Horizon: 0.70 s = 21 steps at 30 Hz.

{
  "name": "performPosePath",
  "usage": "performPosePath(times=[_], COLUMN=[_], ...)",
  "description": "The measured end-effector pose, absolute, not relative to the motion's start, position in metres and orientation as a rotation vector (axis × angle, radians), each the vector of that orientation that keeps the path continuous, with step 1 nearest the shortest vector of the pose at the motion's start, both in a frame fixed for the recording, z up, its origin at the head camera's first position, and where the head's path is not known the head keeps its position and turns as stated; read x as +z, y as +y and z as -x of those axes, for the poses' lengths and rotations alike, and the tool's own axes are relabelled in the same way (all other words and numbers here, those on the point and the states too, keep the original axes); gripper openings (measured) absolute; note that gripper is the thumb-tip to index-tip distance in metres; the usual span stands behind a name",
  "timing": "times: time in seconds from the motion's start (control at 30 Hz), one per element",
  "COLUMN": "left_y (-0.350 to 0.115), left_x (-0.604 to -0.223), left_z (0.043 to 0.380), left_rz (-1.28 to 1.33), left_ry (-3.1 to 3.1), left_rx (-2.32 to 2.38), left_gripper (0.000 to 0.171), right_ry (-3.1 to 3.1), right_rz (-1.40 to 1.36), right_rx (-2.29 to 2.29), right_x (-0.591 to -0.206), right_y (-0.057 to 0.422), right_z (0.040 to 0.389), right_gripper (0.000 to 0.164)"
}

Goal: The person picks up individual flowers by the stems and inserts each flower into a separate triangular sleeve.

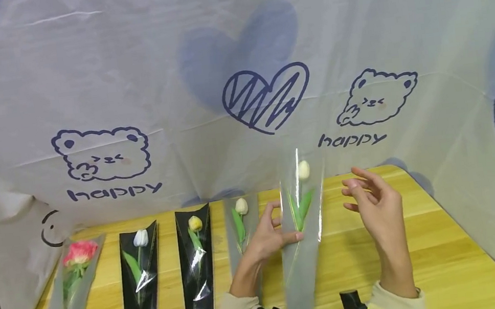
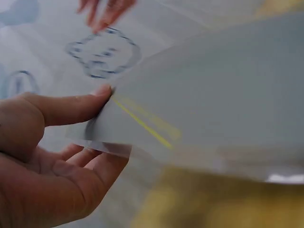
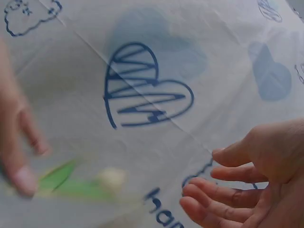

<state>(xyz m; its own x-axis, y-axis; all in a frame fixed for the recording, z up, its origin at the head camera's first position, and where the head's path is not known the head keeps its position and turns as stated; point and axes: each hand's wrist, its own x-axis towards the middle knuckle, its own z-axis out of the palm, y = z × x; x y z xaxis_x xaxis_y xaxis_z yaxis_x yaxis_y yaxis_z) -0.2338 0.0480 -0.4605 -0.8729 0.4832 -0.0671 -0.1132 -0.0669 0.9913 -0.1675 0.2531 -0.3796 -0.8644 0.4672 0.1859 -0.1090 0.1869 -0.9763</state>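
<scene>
My left hand (image 1: 267, 238) pinches the edge of a clear, grey-backed flower sleeve (image 1: 300, 271), thumb in front and fingers behind. Inside that sleeve is a single white tulip (image 1: 303, 170) with green leaves, its bloom toward the top. In the left wrist view the sleeve (image 2: 223, 95) stretches rightward from the thumb, blurred, with a yellow line along it. My right hand (image 1: 380, 210) is raised to the right of the sleeve, apart from it, fingers loosely bent and holding nothing. The right wrist view also shows this hand (image 3: 242, 190) bare, with the tulip (image 3: 111, 183) blurred at lower left.
On the wooden table (image 1: 445, 254) lie a pink flower (image 1: 81, 252) in a clear sleeve, a white tulip (image 1: 140, 238) and a yellow tulip (image 1: 195, 224) in black sleeves, and another white tulip (image 1: 241, 206) beside my left hand. A printed cloth (image 1: 164, 82) hangs behind.
</scene>
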Motion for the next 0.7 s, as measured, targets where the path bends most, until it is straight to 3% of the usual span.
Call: performPosePath(times=[0.33,0.6,0.7], left_y=[0.078,0.081,0.081], left_x=[-0.509,-0.507,-0.502], left_z=[0.228,0.226,0.227], left_rz=[-0.194,-0.232,-0.251], left_ry=[2.164,2.505,2.596], left_rx=[1.921,1.591,1.466], left_gripper=[0.065,0.060,0.065], right_ry=[-2.167,-2.227,-2.240], right_rz=[0.448,0.444,0.459], right_rx=[1.675,1.631,1.610], right_x=[-0.389,-0.391,-0.392], right_y=[0.277,0.282,0.285], right_z=[0.165,0.162,0.160], right_gripper=[0.043,0.046,0.046])
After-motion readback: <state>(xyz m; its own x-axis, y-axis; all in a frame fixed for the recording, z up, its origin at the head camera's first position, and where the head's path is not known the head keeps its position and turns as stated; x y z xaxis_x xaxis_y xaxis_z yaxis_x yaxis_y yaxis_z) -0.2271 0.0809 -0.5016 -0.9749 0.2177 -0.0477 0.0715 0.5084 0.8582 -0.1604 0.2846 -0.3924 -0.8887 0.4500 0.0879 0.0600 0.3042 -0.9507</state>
